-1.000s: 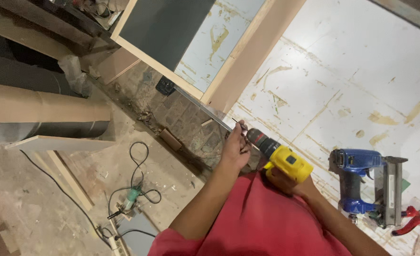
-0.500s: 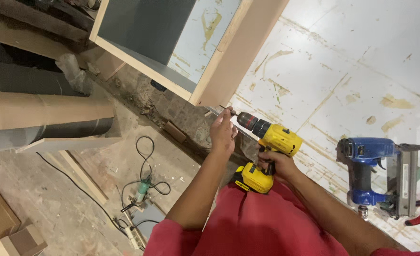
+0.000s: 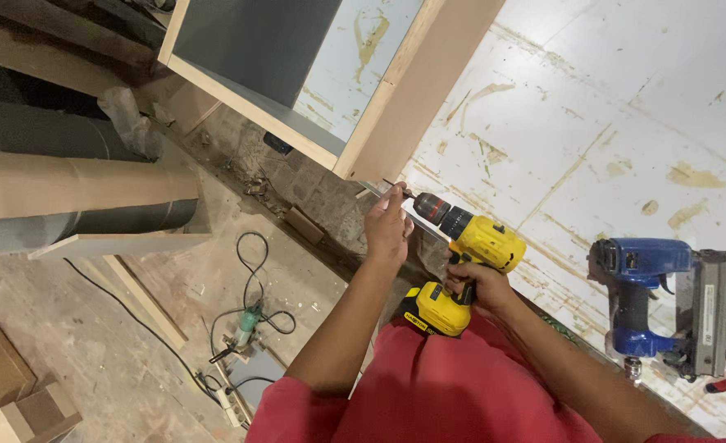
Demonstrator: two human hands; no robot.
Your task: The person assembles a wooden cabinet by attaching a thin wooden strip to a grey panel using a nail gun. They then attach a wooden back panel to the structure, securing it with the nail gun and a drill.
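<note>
A: What do we see nearest to us?

B: Our right hand (image 3: pixel 479 287) has its grip closed around the handle of the yellow cordless drill (image 3: pixel 461 254). The drill lies just above our red shirt (image 3: pixel 453 385) and points toward 10 o'clock.

A: And the other hand?

B: Our left hand (image 3: pixel 387 226) is at the front of the drill, its grip narrow, fingers pinched at the bit near the chuck. We cannot tell if a screw is between them.

A: Where does the bit point?

B: At the lower corner of the wooden frame (image 3: pixel 404 107), which rests on the white tabletop (image 3: pixel 609 107).

A: What else is around?

B: At 3 o'clock lies a blue nail gun (image 3: pixel 654 303). At 8 o'clock, on the floor (image 3: pixel 92 328), a small power tool with a black cable (image 3: pixel 248 320).
</note>
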